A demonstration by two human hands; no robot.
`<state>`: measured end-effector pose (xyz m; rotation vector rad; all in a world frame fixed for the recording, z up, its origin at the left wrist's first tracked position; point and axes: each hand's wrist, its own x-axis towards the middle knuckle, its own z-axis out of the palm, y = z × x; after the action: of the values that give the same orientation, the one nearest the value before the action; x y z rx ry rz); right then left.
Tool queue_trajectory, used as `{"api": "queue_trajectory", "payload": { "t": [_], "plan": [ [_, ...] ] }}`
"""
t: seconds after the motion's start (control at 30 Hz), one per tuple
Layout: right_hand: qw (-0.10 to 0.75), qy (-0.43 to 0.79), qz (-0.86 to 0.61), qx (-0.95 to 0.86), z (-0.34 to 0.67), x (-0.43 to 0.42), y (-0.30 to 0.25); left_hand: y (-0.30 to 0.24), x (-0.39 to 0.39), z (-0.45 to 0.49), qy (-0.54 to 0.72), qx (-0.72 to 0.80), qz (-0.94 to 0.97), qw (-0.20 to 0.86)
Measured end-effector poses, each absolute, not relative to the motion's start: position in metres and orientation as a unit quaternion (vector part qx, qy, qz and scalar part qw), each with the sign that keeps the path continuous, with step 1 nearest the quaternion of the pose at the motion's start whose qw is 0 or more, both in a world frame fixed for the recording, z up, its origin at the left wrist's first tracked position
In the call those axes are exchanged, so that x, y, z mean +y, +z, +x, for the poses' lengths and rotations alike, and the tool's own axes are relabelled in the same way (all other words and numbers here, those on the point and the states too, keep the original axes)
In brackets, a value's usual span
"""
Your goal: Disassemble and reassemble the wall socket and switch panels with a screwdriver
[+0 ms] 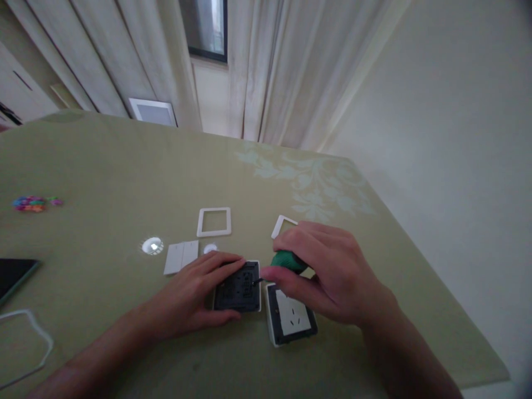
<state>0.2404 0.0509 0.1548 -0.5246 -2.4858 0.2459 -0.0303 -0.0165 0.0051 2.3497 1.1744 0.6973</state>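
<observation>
Spread in muted olive green: the surface, printed with a paler floral scroll toward 1 o'clock. At centre, dark grey on the switch module, edged in white. At 4 o'clock of it, white on the face of the socket, set in a near-black surround. Bright green on the screwdriver handle. Plain white for the square frame at 12 o'clock, the second frame at 1 o'clock and the rocker plates at 10 o'clock. Mixed pink, blue, orange and green in the small pieces far out at 9 o'clock. Unpatterned cream on the curtains behind.
</observation>
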Motion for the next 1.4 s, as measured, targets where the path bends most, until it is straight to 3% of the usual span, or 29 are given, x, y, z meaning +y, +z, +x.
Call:
{"api": "queue_trajectory", "payload": {
  "t": [0.13, 0.3, 0.47, 0.63, 0.77, 0.97, 1.1, 1.27, 1.4],
  "plan": [
    [0.25, 0.147, -0.164, -0.943, 0.2379, 0.0505, 0.1568, 0.0055, -0.0167, -0.0307, 0.255, 0.419, 0.848, 0.202],
    [0.283, 0.059, -0.246, -0.925, 0.237, 0.0498, 0.1541, 0.0061, -0.0177, -0.0317, 0.241, 0.422, 0.847, 0.214],
    [0.209, 0.164, -0.158, -0.951, 0.239, 0.0469, 0.1596, 0.0042, -0.0179, -0.0321, 0.24, 0.427, 0.843, 0.223],
    [0.285, 0.071, -0.241, -0.925, 0.2393, 0.0479, 0.157, 0.005, -0.017, -0.0312, 0.249, 0.425, 0.845, 0.206],
    [0.23, 0.145, -0.19, -0.943, 0.2388, 0.0474, 0.1591, 0.0042, -0.017, -0.0317, 0.257, 0.422, 0.848, 0.193],
    [0.265, 0.063, -0.265, -0.925, 0.2389, 0.0468, 0.1578, 0.0031, -0.0161, -0.0321, 0.248, 0.423, 0.848, 0.204],
    [0.236, 0.136, -0.181, -0.945, 0.2384, 0.046, 0.1591, 0.0046, -0.0166, -0.0314, 0.248, 0.423, 0.847, 0.205],
    [0.295, 0.129, -0.22, -0.921, 0.2373, 0.0472, 0.1585, 0.0047, -0.0153, -0.0324, 0.241, 0.427, 0.846, 0.208],
    [0.272, 0.212, -0.152, -0.926, 0.2355, 0.0426, 0.1615, 0.0055, -0.0135, -0.0362, 0.229, 0.414, 0.856, 0.207]
  ]
}}
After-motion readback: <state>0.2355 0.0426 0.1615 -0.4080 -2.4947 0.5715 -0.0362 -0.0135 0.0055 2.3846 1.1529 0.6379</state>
